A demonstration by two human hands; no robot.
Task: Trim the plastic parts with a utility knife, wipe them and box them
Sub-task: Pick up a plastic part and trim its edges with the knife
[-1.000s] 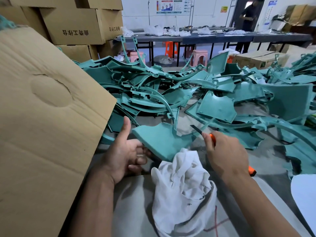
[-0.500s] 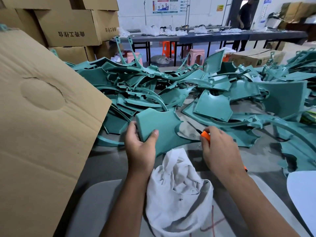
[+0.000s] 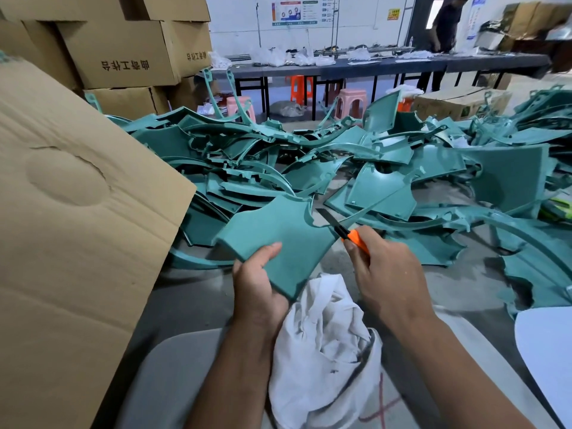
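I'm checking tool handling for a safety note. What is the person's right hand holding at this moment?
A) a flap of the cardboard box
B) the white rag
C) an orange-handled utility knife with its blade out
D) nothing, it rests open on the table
C: the right hand grips the orange-handled utility knife, blade extended toward the edge of the teal plastic part held by the left hand; the white rag lies below, unheld.

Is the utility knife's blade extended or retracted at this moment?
Extended: a dark blade sticks out of the orange utility knife gripped by the right hand, beside the teal part.
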